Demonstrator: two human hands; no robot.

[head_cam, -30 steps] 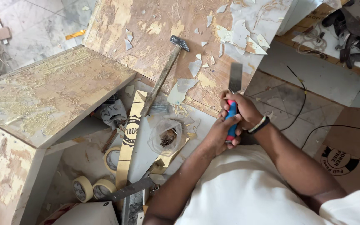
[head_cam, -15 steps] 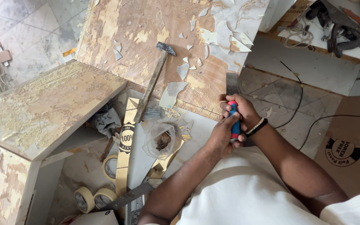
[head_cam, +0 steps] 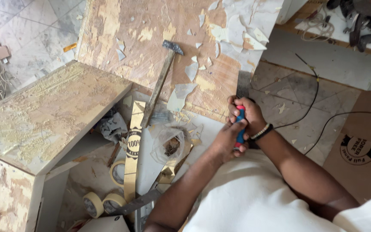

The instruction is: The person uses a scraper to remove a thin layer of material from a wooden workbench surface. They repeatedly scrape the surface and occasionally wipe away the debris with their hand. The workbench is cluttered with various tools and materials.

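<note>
Right hand: we find the right hand (head_cam: 246, 112) wrapped tight around the upper part of the scraper handle, a beaded band on its wrist.
Left hand: we note the left hand (head_cam: 227, 138) clamped on the lower part of the same handle, just below and touching the right hand.
Scraper: we see the scraper (head_cam: 240, 107) held upright between both hands; its red and blue handle shows between the fingers, and its flat grey blade rises above the right hand onto the board.
Board: we record the board (head_cam: 142, 30), a bare wood sheet with torn white facing, lying above and to the left of the hands.
Chips: we see white chips (head_cam: 190, 71) scattered on the board, above and left of the hands.
Hammer: we find the hammer (head_cam: 159, 81) lying on the board, well left of the hands, head away from the person.
Tape: we count rolls of tape (head_cam: 93, 204) low and far left of the hands.
Bag: we note a clear bag (head_cam: 168, 144) just left of the left hand.
Cable: we see a black cable (head_cam: 318, 124) on the floor, right of the hands.
</note>
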